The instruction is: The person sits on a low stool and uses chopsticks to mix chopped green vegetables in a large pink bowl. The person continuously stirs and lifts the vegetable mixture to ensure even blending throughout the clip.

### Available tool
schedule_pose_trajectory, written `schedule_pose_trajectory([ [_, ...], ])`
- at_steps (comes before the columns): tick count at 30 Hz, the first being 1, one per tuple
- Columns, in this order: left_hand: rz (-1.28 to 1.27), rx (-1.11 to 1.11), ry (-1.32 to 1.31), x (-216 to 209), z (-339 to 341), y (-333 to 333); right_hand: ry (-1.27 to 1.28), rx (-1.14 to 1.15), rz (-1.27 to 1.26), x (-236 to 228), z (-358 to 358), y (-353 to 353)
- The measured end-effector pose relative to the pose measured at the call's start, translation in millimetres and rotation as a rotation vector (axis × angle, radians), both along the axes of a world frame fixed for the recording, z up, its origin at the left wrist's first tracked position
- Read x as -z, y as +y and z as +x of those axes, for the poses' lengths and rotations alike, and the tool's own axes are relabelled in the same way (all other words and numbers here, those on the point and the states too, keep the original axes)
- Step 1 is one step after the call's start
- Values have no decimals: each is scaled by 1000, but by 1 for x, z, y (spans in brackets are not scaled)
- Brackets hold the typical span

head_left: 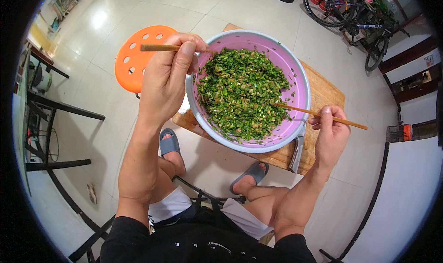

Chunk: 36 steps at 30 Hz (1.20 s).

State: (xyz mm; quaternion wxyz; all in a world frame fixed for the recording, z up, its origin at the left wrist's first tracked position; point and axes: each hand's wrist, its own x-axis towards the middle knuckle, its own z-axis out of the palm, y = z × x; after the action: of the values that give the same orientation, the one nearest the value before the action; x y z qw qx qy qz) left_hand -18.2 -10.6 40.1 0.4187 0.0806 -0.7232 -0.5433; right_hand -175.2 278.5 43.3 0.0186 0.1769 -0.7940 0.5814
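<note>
The left hand (170, 69) pinches one stick (159, 47), the right hand (331, 134) another stick (353, 123); the greens (242, 90) are chopped, their mixing seemingly well along but unfinished.

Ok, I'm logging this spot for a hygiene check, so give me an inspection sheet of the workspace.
Surface: wooden board beneath a purple basin.
Job's things: chopped greens in the basin; left chopstick; right chopstick.
Clutter: metal handle at the basin's near right; what it belongs to is hidden.
Hands: left hand grips the left chopstick, its far end hidden; right hand grips the right one, tip at the greens.
Cables: nothing seen for certain.
Surroundings: orange stool left of the basin, bicycle at upper right, tiled floor.
</note>
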Motion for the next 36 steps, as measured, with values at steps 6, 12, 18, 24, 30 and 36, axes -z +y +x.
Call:
schedule_pose_trajectory([
  [6,-240,-246,-191,10,-4,-11,135,75,-19,-13,-16,-6],
  [12,-14,-219,-363,18,-9,-2,22,-114,-58,28,-66,-56],
  [18,96,-46,-388,21,-5,-11,15,-444,235,13,-50,-85],
  [24,179,92,-390,-4,20,-18,-115,-475,157,-20,-37,-45],
  [30,160,15,-391,-17,30,-19,123,-230,-40,-31,-53,-44],
  [36,142,-22,-402,-16,33,-21,148,-219,-57,-7,-51,-46],
])
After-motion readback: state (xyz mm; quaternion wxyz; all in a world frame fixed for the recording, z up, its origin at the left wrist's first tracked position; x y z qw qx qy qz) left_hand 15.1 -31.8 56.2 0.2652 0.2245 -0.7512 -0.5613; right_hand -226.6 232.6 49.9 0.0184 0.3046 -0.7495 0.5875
